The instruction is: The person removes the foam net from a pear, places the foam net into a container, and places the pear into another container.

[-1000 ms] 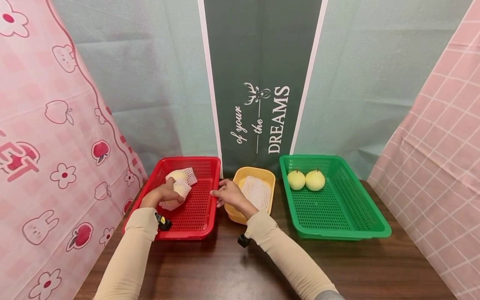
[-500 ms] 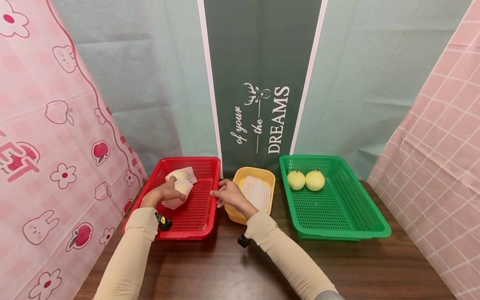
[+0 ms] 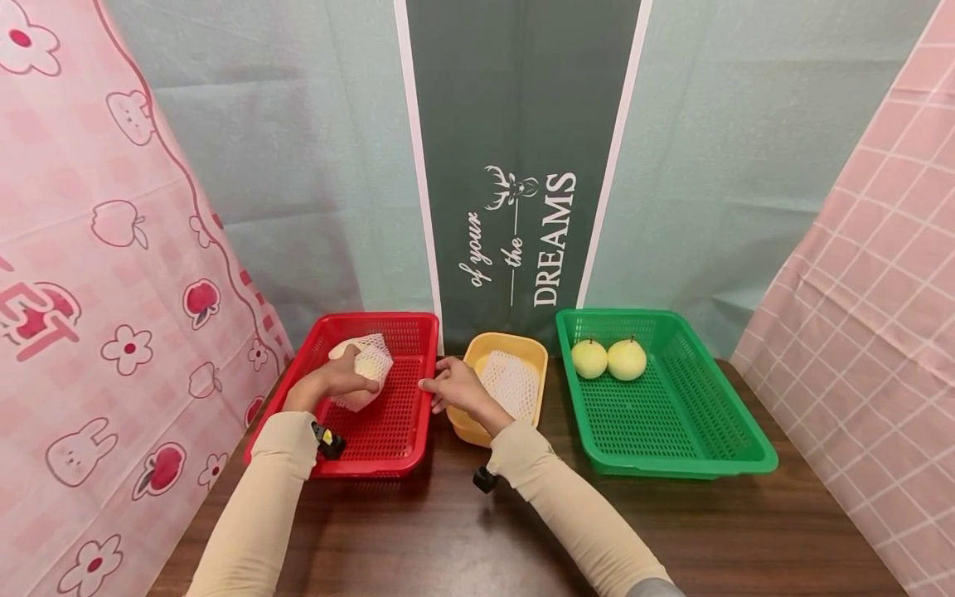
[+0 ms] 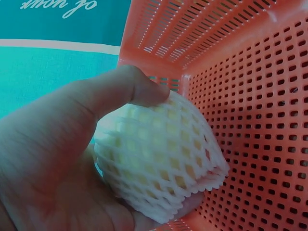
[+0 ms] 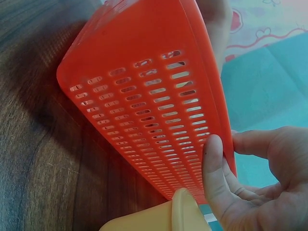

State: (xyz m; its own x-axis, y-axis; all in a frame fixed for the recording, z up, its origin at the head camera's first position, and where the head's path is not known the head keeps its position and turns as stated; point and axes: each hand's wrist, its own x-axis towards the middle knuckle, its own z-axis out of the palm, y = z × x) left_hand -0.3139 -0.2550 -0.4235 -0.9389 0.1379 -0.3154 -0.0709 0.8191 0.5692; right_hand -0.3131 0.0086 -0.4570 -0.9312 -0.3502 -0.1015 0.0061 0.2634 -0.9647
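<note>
While the left hand works low in the basket: thumb on top, fingers underneath, curled round 1 round pale-yellow fruit in white foam netting.
Gripped fruit location: inside the red rectangular slotted-plastic basket, on the brown wood-grain worktop.
Right hand: pinching that basket's right rim, digits on both sides of it.
Green rectangular slotted-plastic basket: 2 bare round yellow pears, side by side in the far left corner; looks like the done share.
Yellow rounded plastic tub: holds loose white foam sleeves, likely off the 2 bare pears.
Red basket progress: gripped fruit still netted, sleeve mouth open at 1 end; stripping judged not begun. Overall maybe half done.
Netted count: hard to make out; a 2nd netted fruit may lie against the gripped 1, shapes merge in head view.
Hidden: most left fingers, under the fruit; can't tell if fruit touches basket floor.
Sleeves in tub: overlapping, number unclear.
Cut off: beige arm sleeves at head view's bottom edge; tub mostly out of right wrist view.
</note>
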